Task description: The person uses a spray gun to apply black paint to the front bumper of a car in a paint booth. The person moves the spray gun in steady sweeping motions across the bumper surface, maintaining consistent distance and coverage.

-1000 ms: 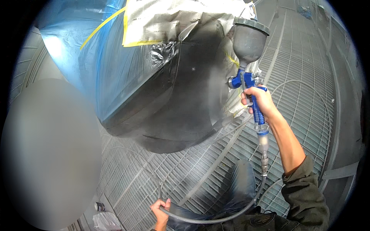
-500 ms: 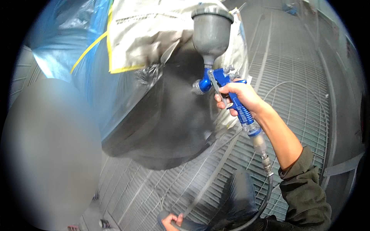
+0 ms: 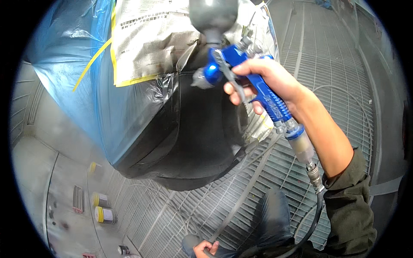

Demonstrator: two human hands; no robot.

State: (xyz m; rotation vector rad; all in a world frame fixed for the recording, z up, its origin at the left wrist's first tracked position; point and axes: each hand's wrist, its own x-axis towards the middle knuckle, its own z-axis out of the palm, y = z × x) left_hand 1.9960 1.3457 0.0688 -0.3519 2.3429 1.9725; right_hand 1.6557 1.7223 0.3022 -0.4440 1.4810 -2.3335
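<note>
My right hand [image 3: 279, 84] grips a blue spray gun [image 3: 272, 101], fingers around its handle and trigger. A grey paint cup [image 3: 213, 17] sits on top of the gun, partly cut off by the upper edge. The nozzle points left, in front of a glossy black curved panel [image 3: 202, 133], apart from it. From the handle's lower end a dark air hose [image 3: 316, 221] curves down to the lower edge, where my left hand [image 3: 206, 248] is closed around it. Newspaper [image 3: 144, 47] edged with yellow tape and blue plastic film [image 3: 81, 92] cover the surfaces around the panel.
Metal grating [image 3: 331, 81] forms the floor, with a thin hose [image 3: 359, 107] lying across it at right. Several cans stand at lower left, one a yellow-rimmed can [image 3: 105, 215]. A grey wall [image 3: 389, 116] runs along the right.
My right hand has moved the spray gun left in the picture, its cup now partly out of view. Mist that showed near the nozzle is no longer visible. My left hand remains on the hose.
</note>
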